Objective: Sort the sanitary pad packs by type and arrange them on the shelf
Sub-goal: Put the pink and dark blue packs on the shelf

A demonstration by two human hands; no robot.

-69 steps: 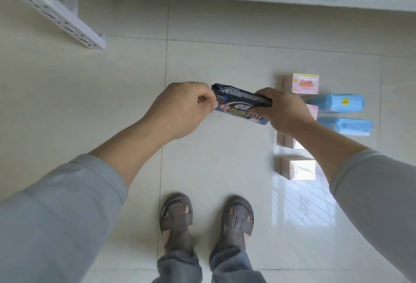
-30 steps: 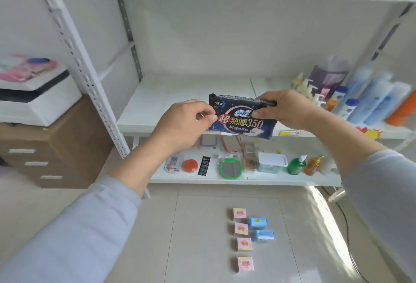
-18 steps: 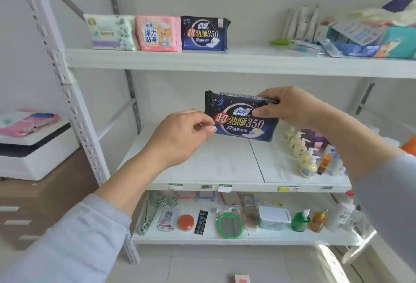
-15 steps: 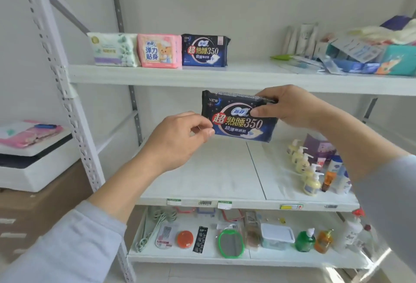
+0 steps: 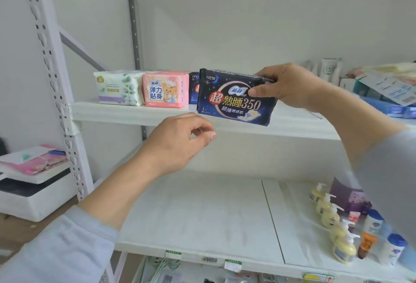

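My right hand (image 5: 286, 87) grips the right end of a dark navy pad pack (image 5: 234, 100) and holds it just in front of the upper shelf (image 5: 135, 114). On that shelf stand a white leaf-print pack (image 5: 118, 88), a pink pack (image 5: 165, 89) and another navy pack (image 5: 193, 89), mostly hidden behind the held one. My left hand (image 5: 177, 143) hovers below the held pack with fingers loosely curled, holding nothing.
Boxes and tubes crowd the upper shelf's right end (image 5: 382, 89). Pump bottles and lotion bottles (image 5: 344, 233) stand at the right of the middle shelf (image 5: 202, 215). A white perforated shelf post (image 5: 56, 80) rises at the left, with a white box (image 5: 33, 190) beyond it.
My view has risen from the floor to the upper shelf. My left hand has let go of the navy pack and dropped below it; my right hand has carried the pack up to shelf height.
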